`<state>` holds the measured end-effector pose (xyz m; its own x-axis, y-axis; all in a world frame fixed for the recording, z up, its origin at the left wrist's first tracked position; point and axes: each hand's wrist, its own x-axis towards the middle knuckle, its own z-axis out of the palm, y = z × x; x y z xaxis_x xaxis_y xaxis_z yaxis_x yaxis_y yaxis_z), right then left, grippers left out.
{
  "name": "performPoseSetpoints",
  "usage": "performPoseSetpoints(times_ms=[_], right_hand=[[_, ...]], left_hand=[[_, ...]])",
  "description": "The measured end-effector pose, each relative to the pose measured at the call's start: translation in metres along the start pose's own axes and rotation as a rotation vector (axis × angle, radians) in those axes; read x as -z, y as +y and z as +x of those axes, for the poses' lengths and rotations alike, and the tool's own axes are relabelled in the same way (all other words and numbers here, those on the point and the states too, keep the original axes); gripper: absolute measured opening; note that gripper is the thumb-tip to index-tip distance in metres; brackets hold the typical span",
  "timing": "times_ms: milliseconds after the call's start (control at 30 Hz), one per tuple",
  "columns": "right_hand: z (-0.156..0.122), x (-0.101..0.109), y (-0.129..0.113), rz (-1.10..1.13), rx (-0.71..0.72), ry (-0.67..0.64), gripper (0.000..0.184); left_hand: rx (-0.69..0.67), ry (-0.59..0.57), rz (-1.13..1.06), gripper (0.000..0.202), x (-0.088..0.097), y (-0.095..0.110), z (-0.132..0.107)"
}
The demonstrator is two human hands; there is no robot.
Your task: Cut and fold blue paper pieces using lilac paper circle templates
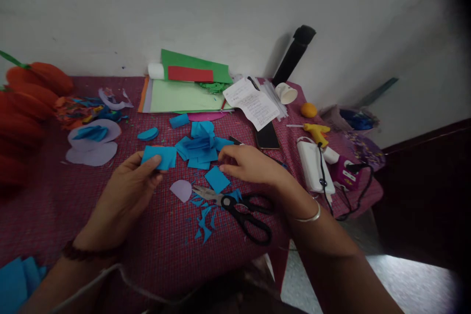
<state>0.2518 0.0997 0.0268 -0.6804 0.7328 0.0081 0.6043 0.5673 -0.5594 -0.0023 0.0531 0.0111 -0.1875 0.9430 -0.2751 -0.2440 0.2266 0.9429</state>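
My left hand (127,184) is closed on a few blue paper pieces (167,156), thumb on top. Over the table, my right hand (250,164) has its fingers bent and somewhat apart, with nothing visible between them. It is beside a heap of blue paper pieces (200,144) and just above a single blue paper square (218,179). Open scissors (227,201) with black handles lie below that hand, among small blue scraps (204,223). A lilac petal-shaped paper piece (181,190) is near the blade tips.
Paper sheets (176,97), a handwritten note (253,103) and a phone (268,136) lie at the back. A yellow glue gun (316,132), white power bank (314,166) and cables are on the right. Orange paper pumpkins (33,88) and lilac cutouts (97,154) are on the left.
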Motion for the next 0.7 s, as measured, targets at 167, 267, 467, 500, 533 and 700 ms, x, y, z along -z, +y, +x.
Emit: performPoseSetpoints(times_ms=[167, 267, 467, 500, 533, 700], right_hand=[[0.004, -0.015, -0.004, -0.099, -0.013, -0.078, 0.020], [0.008, -0.021, -0.003, 0.062, 0.048, -0.045, 0.018], [0.011, -0.027, -0.014, 0.305, 0.001, 0.007, 0.015], [0.010, -0.028, -0.017, 0.330, 0.006, -0.027, 0.013], [0.010, -0.029, -0.020, 0.370, 0.020, -0.053, 0.012], [0.011, -0.032, -0.029, 0.705, 0.011, 0.029, 0.015]], left_hand=[[0.048, -0.002, -0.112, 0.022, -0.003, -0.002, -0.004], [0.030, -0.024, -0.126, 0.015, -0.002, -0.001, -0.007], [0.036, -0.268, 0.078, 0.015, -0.010, -0.008, -0.014], [0.007, -0.321, 0.137, 0.015, -0.012, -0.011, -0.016], [-0.024, -0.360, 0.184, 0.015, -0.014, -0.013, -0.016], [-0.086, -0.315, 0.256, 0.016, -0.011, -0.020, -0.018]])
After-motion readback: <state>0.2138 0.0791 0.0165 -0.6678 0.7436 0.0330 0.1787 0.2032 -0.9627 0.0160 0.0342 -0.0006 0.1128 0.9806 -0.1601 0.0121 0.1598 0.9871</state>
